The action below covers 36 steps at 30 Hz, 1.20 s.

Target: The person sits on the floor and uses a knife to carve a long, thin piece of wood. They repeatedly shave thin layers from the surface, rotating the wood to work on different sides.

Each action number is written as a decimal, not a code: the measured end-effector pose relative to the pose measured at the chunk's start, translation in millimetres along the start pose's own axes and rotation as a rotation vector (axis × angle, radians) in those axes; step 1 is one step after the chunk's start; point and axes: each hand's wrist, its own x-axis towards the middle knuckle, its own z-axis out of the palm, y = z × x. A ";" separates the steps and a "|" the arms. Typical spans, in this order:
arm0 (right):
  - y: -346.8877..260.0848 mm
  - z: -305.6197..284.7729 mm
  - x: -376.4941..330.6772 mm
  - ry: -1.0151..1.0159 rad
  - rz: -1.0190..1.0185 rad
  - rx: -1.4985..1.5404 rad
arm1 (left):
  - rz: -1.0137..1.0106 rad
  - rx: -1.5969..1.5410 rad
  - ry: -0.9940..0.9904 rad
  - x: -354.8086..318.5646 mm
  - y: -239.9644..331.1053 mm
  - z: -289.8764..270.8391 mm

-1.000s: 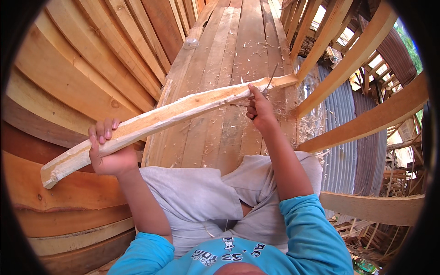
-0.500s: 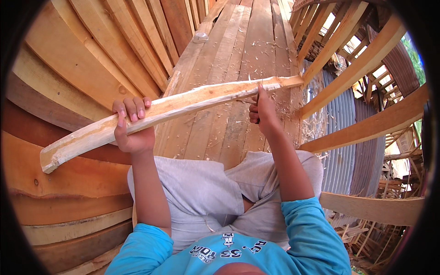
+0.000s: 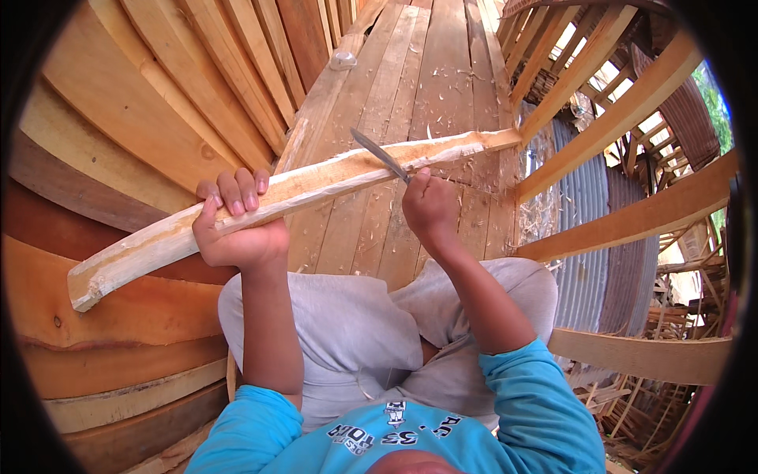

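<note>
A long, slightly curved piece of pale wood (image 3: 316,176) slants across in front of me, its bark-free faces roughly cut. Its far right end meets a slat of the side railing; the near left end hangs free over the boards at my left. My left hand (image 3: 237,220) wraps round the wood left of its middle, fingers over the top. In my right hand (image 3: 431,207) is a knife (image 3: 380,154), its handle hidden in my closed fist. The blade points up and left, crossing over the wood.
I sit cross-legged on a plank floor (image 3: 395,95) strewn with wood shavings. Upright boards (image 3: 142,95) line the left. Wooden slats (image 3: 632,209) form a railing at the right, with corrugated metal sheets (image 3: 588,229) beyond. A small clear object (image 3: 343,61) lies farther up the floor.
My right hand has come back toward me and left along the wood, and the knife blade now shows plainly. The wood's left end has dipped slightly, with my left hand still on it.
</note>
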 end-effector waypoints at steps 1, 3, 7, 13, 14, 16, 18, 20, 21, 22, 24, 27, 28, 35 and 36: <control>0.6 -1.5 1.5 0.003 -0.019 -0.037 | -0.020 -0.015 -0.015 -0.5 1.0 -0.5; 5.7 2.4 4.2 0.063 -0.043 -0.072 | -0.028 -0.009 -0.009 -2.0 2.7 0.6; 5.5 2.9 6.2 0.152 -0.087 -0.092 | -0.030 -0.018 -0.022 0.2 3.6 -0.8; 16.9 0.7 13.8 0.183 -0.097 -0.147 | -0.012 0.010 0.000 3.8 1.9 -1.7; 18.0 1.3 12.7 0.182 -0.086 -0.165 | -0.014 0.008 0.008 1.9 2.0 -2.5; 17.9 3.2 14.7 0.197 -0.072 -0.195 | -0.015 -0.005 0.006 1.9 2.2 -1.5; 17.4 1.2 14.7 0.208 -0.074 -0.197 | -0.022 -0.023 -0.008 2.3 1.2 -3.5; 15.5 -3.4 13.0 0.190 -0.058 -0.189 | -0.017 -0.025 -0.031 2.9 -1.0 -5.4; 12.4 -6.3 11.4 0.164 -0.041 -0.176 | -0.006 -0.014 -0.046 3.5 -1.1 -5.6; 9.1 -9.0 9.7 0.137 -0.026 -0.164 | 0.005 -0.004 -0.062 3.2 -1.1 -6.3; 5.8 -11.9 5.5 0.080 0.010 -0.148 | 0.009 -0.009 -0.059 2.9 -1.5 -9.0; 1.0 -17.9 2.0 0.006 0.008 -0.081 | 0.023 -0.025 -0.051 3.2 -3.7 -7.3; -1.3 -19.1 0.2 -0.025 -0.005 -0.053 | 0.031 -0.025 -0.052 3.3 -3.5 -7.1; 4.4 -20.3 -3.0 -0.007 0.022 0.003 | 0.048 -0.041 -0.001 3.3 -6.2 -3.9; 4.2 -20.8 -3.2 -0.014 0.027 0.019 | 0.043 -0.049 -0.009 3.6 -5.4 -4.5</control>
